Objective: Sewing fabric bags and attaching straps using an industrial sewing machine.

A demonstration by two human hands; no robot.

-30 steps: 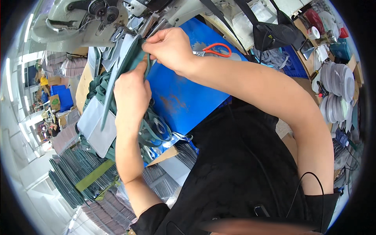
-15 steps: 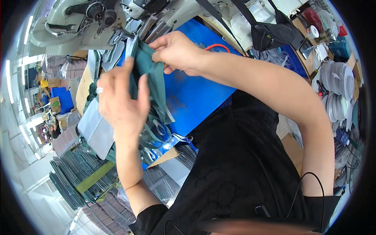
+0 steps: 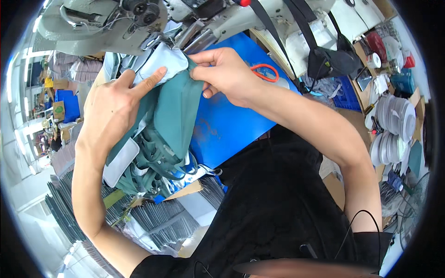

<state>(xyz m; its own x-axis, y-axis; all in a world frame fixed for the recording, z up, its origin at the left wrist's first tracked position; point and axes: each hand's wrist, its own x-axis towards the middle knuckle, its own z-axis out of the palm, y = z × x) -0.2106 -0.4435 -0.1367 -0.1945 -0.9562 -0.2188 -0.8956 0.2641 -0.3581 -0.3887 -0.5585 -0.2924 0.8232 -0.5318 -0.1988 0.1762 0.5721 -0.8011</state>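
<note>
**Teal fabric piece held at the sewing machine by both hands**

Nearest the camera is the person's black garment (image 3: pixel 278 208), filling the lower middle of the view, with both bare forearms rising from it toward the work.

The left hand (image 3: pixel 111 109) lies spread over the teal fabric piece (image 3: pixel 174 118), palm down, index finger stretched out along a pale grey-white padded panel (image 3: pixel 160 62) at the top of the piece. The hand is open and flat, pressing rather than clasping; the fabric runs out from under it to the right and downward.

The right hand (image 3: pixel 227 74) is closed in a pinch on the upper right edge of the same teal piece, thumb and forefinger meeting on the cloth just beside the left index fingertip. The piece thus hangs between the two hands, its top edge at the grip and its body dropping below toward a tangle of teal straps (image 3: pixel 153 167) and another white padded part (image 3: pixel 119 162).

Under the work lies a blue sheet (image 3: pixel 227 129) covering the table. Just beyond the right hand an orange-handled pair of snips (image 3: pixel 265 72) rests on it.

Farther off stands the grey sewing machine (image 3: pixel 97 23), its head just above the pinched edge. To the far right are stacks of pale round discs (image 3: pixel 394 120), and at lower left stacks of dark grey cut pieces (image 3: pixel 157 222).
</note>
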